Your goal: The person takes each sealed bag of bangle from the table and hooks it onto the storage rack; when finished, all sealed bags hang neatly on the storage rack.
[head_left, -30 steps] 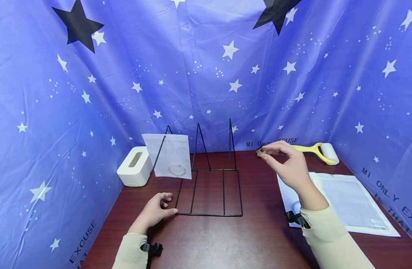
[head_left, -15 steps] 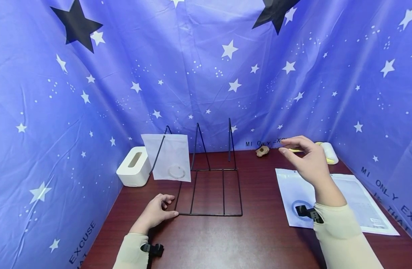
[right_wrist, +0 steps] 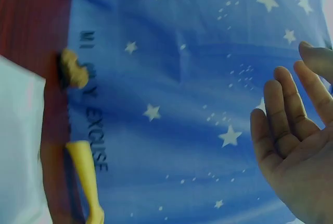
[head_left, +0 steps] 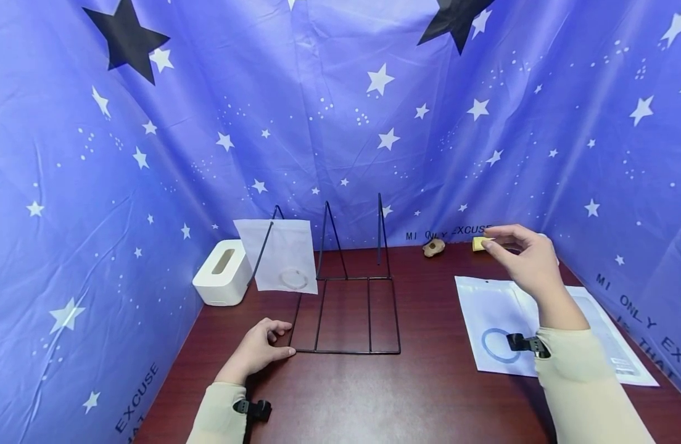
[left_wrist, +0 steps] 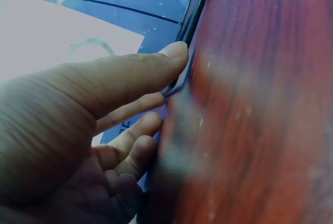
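Note:
The left hand [head_left: 260, 345] is at the near left corner of a black wire rack [head_left: 370, 314], thumb tip touching that corner and the other fingers loosely bent. In the left wrist view, the thumb [left_wrist: 135, 70] lies against the dark wire. A white pouch [head_left: 282, 259] with a ring mark leans on the rack's left upright. The right hand [head_left: 526, 262] hovers by a lint roller with a yellow handle [head_left: 478, 244], most of it hidden behind the hand. In the right wrist view, the hand [right_wrist: 296, 135] holds nothing, apart from the yellow handle [right_wrist: 86, 174].
A small tan-brown lumpy piece [head_left: 433, 248] lies by the back curtain [head_left: 351, 154]. Two flat white pouches [head_left: 482, 320] overlap on the right of the table [head_left: 351, 394], one with a blue ring. A white tissue box [head_left: 224, 277] stands at back left.
The right hand has let go of the small tan-brown piece, left it by the curtain, and moved right to the lint roller. The left hand stays at the rack's corner.

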Demonstrator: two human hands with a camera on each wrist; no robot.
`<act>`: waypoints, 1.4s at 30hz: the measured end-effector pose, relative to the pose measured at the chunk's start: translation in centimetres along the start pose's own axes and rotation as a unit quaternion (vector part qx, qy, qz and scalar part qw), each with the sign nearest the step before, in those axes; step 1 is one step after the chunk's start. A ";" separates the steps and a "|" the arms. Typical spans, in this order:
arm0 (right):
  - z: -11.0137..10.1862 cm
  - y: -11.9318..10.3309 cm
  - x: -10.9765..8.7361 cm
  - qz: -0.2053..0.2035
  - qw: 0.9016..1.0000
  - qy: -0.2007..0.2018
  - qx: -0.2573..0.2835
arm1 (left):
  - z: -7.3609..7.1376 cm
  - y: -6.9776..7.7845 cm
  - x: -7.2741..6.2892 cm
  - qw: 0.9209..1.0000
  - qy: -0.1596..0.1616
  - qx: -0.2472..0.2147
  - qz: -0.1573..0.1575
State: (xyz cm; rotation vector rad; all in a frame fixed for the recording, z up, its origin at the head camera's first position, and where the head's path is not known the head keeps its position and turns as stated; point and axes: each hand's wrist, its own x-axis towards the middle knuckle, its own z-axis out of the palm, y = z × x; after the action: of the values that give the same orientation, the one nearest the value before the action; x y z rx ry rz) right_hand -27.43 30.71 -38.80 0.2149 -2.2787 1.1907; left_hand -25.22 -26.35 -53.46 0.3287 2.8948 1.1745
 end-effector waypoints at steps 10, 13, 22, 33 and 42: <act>-2.3 4.2 1.1 0.042 0.992 -0.105 -0.059 | -0.1 0.0 0.1 1.000 0.001 0.001 0.010; -2.7 5.8 1.5 0.047 0.987 -0.131 -0.075 | -0.1 0.0 0.1 1.000 0.002 0.001 0.009; -3.3 9.9 2.5 0.073 0.974 -0.188 -0.105 | 0.0 -0.1 0.0 1.000 -0.002 0.000 0.007; -2.8 13.3 3.9 0.120 0.947 -0.286 -0.079 | 0.0 -0.1 0.1 1.000 0.003 -0.005 0.005; -1.3 15.5 4.0 0.153 0.929 -0.326 -0.089 | -0.1 0.0 0.0 1.000 0.002 -0.004 0.007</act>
State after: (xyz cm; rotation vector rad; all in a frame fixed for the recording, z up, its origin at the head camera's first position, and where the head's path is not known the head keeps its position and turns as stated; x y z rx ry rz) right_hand -36.18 41.40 -47.04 0.2145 -3.0813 1.1663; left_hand -25.29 -26.46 -53.37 0.3479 2.8952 1.1892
